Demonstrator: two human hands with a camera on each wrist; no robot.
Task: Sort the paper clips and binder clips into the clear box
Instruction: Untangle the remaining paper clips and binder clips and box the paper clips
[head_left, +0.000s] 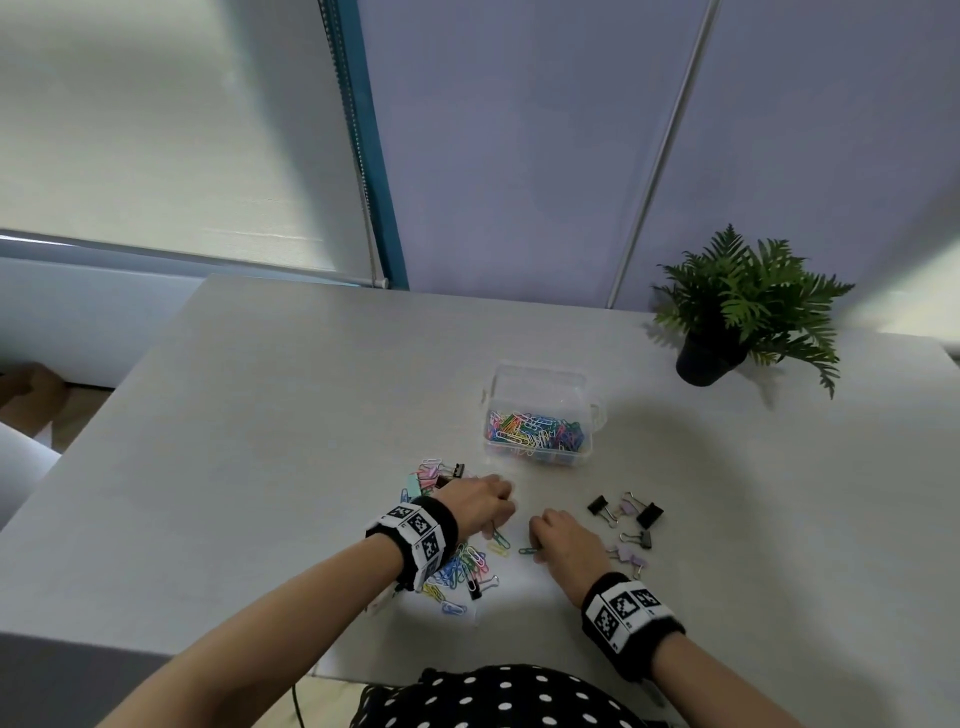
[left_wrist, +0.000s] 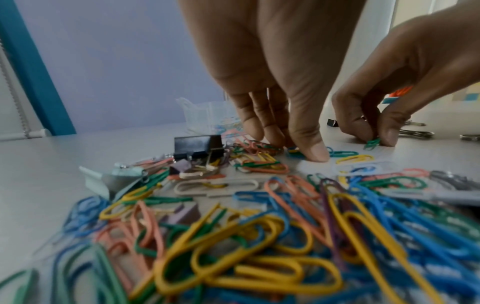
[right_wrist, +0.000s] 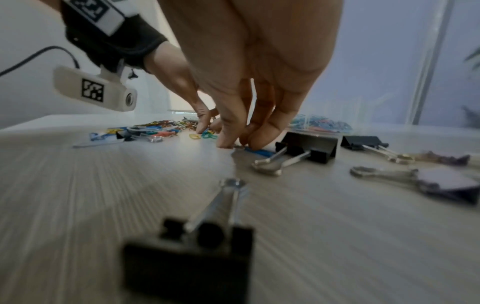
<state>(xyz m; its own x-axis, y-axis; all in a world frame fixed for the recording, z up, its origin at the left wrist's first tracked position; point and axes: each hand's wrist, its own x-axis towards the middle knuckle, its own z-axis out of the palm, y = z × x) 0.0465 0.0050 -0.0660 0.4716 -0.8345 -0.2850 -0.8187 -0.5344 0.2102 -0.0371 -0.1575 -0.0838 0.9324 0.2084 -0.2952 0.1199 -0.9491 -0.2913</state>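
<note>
Non-task items: pale wood-grain table (head_left: 260, 415); potted fern (head_left: 748, 306) in black pot at far right corner; white roller blind (head_left: 156, 130) with bead chain at left; teal vertical strip (head_left: 371, 145) beside lavender wall panels (head_left: 519, 145).

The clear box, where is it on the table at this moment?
In the head view the clear box stands past both hands, toward the far right of the table, between the potted plant and the loose binder clips.

Nearest black binder clip (right_wrist: 189, 261), bottom centre: blurred, we see it cropped. Clear box (left_wrist: 205, 115), mid-frame: half hidden behind left hand (left_wrist: 262, 82); contents indistinct.
</note>
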